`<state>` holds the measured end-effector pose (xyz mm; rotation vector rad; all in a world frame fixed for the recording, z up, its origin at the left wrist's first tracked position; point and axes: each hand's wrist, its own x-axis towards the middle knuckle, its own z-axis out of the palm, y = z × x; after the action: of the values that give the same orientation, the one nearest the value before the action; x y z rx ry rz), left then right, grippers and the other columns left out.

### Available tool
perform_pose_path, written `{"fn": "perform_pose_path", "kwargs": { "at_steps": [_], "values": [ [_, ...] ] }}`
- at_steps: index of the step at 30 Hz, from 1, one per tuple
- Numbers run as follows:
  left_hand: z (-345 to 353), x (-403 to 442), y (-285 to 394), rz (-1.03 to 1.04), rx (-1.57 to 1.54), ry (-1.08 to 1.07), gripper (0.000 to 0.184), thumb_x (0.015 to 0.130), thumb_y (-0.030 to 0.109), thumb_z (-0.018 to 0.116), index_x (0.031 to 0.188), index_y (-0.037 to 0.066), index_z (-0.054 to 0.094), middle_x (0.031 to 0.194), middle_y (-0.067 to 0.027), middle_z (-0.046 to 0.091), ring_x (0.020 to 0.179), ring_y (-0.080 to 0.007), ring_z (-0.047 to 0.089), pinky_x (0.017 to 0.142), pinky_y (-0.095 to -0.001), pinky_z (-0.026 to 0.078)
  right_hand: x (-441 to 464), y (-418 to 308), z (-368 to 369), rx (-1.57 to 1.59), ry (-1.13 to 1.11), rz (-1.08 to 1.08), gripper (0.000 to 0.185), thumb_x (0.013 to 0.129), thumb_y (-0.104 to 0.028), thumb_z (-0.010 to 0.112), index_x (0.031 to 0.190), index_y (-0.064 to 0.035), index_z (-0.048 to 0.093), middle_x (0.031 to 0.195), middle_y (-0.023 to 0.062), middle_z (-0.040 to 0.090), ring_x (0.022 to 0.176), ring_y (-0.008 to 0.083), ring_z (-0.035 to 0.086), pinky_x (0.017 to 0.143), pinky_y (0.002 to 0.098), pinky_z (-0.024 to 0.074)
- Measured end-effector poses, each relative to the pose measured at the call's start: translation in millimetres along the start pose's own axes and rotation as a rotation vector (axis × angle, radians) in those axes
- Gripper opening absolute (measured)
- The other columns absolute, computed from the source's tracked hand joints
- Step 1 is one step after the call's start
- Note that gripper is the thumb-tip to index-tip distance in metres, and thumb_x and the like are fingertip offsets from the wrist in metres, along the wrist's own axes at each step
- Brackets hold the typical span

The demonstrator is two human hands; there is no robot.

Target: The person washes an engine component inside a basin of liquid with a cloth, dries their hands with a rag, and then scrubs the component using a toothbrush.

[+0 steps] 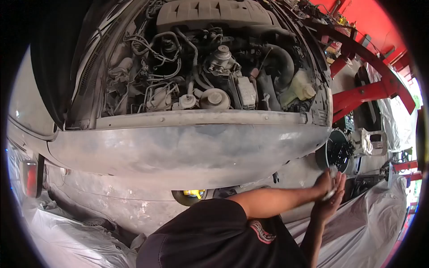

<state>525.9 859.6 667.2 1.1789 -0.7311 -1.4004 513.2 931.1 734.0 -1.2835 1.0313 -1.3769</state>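
Observation:
Both of my hands are together at the right, beyond the fender's corner. My left hand (325, 184) is closed around a whitish item (330, 194), too small and blurred to name. Against it, my right hand (330, 206) lies with its palm turned up and its fingers stretched out, touching the item's side. Above and beyond my hands stands a dark round tub (322, 157) with dark contents. The pale, patchily sanded fender (192, 145) runs to the left of them.
The open engine bay (219, 67) fills the upper middle. Red metal arms (362, 96) stand at the right, near a whitish plastic stool (379, 142). Plastic sheeting (375, 214) drapes the lower right. A round container (178, 196) holding a yellow object (194, 193) lies below the fender.

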Motion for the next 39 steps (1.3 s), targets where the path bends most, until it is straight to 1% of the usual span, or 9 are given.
{"fn": "perform_pose_path", "kwargs": {
  "at_steps": [9, 14, 18, 20, 23, 25, 27, 33, 39],
  "values": [
    [-48, -26, 30, 0.669, 0.744, -0.298, 0.057, 0.087, 0.030, 0.070, 0.134, 0.005, 0.050, 0.113, -0.0169, 0.061, 0.110, -0.0366, 0.057, 0.092, -0.0582, 0.043, -24, -23, -22, 0.588, 0.159, 0.478, 0.069, 0.101, -0.046, 0.046, 0.153, -0.0055, 0.028, 0.150, 0.0164, 0.040, 0.136, 0.0322, 0.043, 0.111, 0.0486, 0.0370],
    [-91, -91, 97, 0.440, 1.142, -0.952, 0.047, 0.087, 0.032, 0.070, 0.119, -0.001, 0.061, 0.112, -0.0160, 0.062, 0.116, -0.0322, 0.057, 0.094, -0.0531, 0.045, -38, 89, -149, 0.276, -0.012, 0.614, 0.038, 0.097, -0.039, 0.054, 0.117, -0.0067, 0.061, 0.108, 0.0097, 0.066, 0.105, 0.0227, 0.063, 0.095, 0.0370, 0.0485],
    [-83, -85, 149, 0.009, -0.334, -1.050, 0.020, 0.092, 0.015, 0.061, 0.098, -0.003, 0.067, 0.087, -0.0131, 0.070, 0.079, -0.0186, 0.068, 0.071, -0.0316, 0.055, -21, 44, -99, 0.584, 0.020, 0.379, 0.036, 0.099, -0.042, 0.050, 0.109, -0.0093, 0.060, 0.095, 0.0064, 0.065, 0.090, 0.0180, 0.064, 0.081, 0.0317, 0.0507],
    [-59, -53, 79, 0.451, -0.263, -0.913, 0.017, 0.093, 0.012, 0.060, 0.098, -0.003, 0.066, 0.082, -0.0132, 0.070, 0.071, -0.0192, 0.068, 0.062, -0.0319, 0.054, -11, 29, -84, 0.735, -0.085, 0.346, 0.036, 0.099, -0.043, 0.047, 0.105, -0.0106, 0.060, 0.089, 0.0048, 0.064, 0.083, 0.0157, 0.064, 0.074, 0.0291, 0.0518],
    [-61, -43, 29, 0.053, -0.304, -0.844, 0.017, 0.094, 0.011, 0.058, 0.096, -0.004, 0.065, 0.070, -0.0131, 0.067, 0.057, -0.0194, 0.065, 0.050, -0.0320, 0.051, -2, 56, -82, 0.901, -0.538, 0.435, 0.037, 0.100, -0.046, 0.044, 0.099, -0.0125, 0.060, 0.080, 0.0024, 0.062, 0.072, 0.0122, 0.064, 0.063, 0.0252, 0.0534],
    [-65, -48, 30, -0.288, -0.352, -0.747, 0.016, 0.095, 0.010, 0.056, 0.094, -0.004, 0.063, 0.056, -0.0120, 0.061, 0.041, -0.0193, 0.058, 0.038, -0.0322, 0.046, -27, 42, -52, 0.564, 0.060, 0.472, 0.039, 0.102, -0.044, 0.039, 0.102, -0.0093, 0.058, 0.064, -0.0024, 0.054, 0.052, 0.0088, 0.053, 0.050, 0.0240, 0.0477],
    [-70, -55, 24, -0.269, -0.338, -0.733, 0.014, 0.096, 0.010, 0.054, 0.092, -0.001, 0.061, 0.057, -0.0107, 0.061, 0.043, -0.0178, 0.058, 0.042, -0.0328, 0.047, -34, 36, -47, 0.735, -0.221, 0.490, 0.036, 0.101, -0.043, 0.040, 0.094, -0.0117, 0.057, 0.078, 0.0005, 0.061, 0.069, 0.0128, 0.062, 0.059, 0.0259, 0.0516],
    [-65, -59, 6, 0.795, 0.612, -0.306, 0.011, 0.094, 0.013, 0.057, 0.098, 0.002, 0.055, 0.072, -0.0086, 0.066, 0.058, -0.0198, 0.065, 0.051, -0.0341, 0.048, -46, 24, -81, 0.431, 0.486, 0.514, 0.036, 0.101, -0.037, 0.041, 0.099, -0.0060, 0.059, 0.096, 0.0120, 0.066, 0.092, 0.0240, 0.066, 0.079, 0.0369, 0.0551],
    [-48, -88, -28, 0.943, 1.563, -0.479, 0.072, 0.094, 0.036, 0.049, 0.154, 0.005, 0.026, 0.158, -0.0239, 0.025, 0.148, -0.0457, 0.015, 0.110, -0.0703, 0.019, -57, 29, -68, 0.169, 0.336, 0.423, 0.038, 0.100, -0.024, 0.051, 0.132, -0.0039, 0.047, 0.114, 0.0129, 0.062, 0.107, 0.0279, 0.061, 0.091, 0.0381, 0.0506]
  ]
}}
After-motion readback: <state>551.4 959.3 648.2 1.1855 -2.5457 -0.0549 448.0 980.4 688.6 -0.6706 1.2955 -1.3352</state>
